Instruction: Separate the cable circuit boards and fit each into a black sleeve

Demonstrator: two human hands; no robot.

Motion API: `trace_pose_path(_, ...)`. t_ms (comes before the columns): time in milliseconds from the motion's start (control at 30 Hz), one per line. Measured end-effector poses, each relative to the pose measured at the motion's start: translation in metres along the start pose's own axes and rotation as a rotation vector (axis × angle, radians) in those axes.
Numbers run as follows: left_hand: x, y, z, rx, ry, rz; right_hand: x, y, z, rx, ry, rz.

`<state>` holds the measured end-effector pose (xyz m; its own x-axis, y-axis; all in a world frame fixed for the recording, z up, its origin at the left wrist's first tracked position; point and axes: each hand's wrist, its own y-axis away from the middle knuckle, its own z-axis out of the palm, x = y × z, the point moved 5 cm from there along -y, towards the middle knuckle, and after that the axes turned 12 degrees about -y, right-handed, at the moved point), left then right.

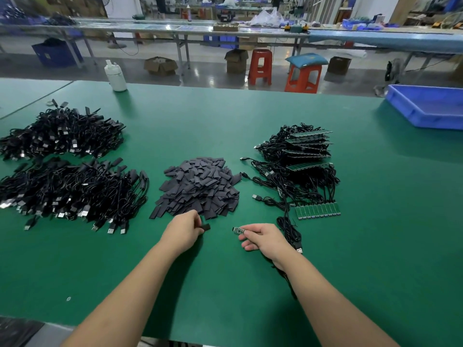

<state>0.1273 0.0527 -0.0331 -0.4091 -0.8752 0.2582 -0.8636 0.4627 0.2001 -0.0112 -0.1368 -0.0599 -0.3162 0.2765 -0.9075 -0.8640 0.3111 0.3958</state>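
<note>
My left hand point(185, 230) pinches a flat black sleeve point(206, 227) just in front of the heap of black sleeves point(200, 187). My right hand point(265, 237) grips a small green circuit board point(238, 230) whose end points left toward the sleeve; a gap separates the two. Its black cable point(292, 231) trails behind the hand, ending in a USB plug. A strip of joined green boards point(317, 210) lies to the right, below a stack of more board strips with cables point(300, 156).
Two large piles of black cables point(67, 171) lie on the left of the green table point(250, 284). A white bottle point(115, 76) stands at the far edge, a blue tray point(426, 106) at the far right. Stools and benches stand beyond.
</note>
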Motion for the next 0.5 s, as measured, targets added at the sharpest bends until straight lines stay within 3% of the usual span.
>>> trace_pose_path(167, 0.020, 0.009, 0.005, 0.030, 0.061, 0.202, 0.000, 0.000, 0.001, -0.025, 0.021, 0.002)
trace_pose_path(400, 0.040, 0.021, 0.017, 0.001, 0.303, 0.189, 0.002, -0.001, 0.001, -0.024, 0.027, -0.004)
trace_pose_path(500, 0.047, 0.023, 0.018, -0.007, 0.260, 0.259, 0.002, -0.001, 0.002, -0.025, 0.028, -0.008)
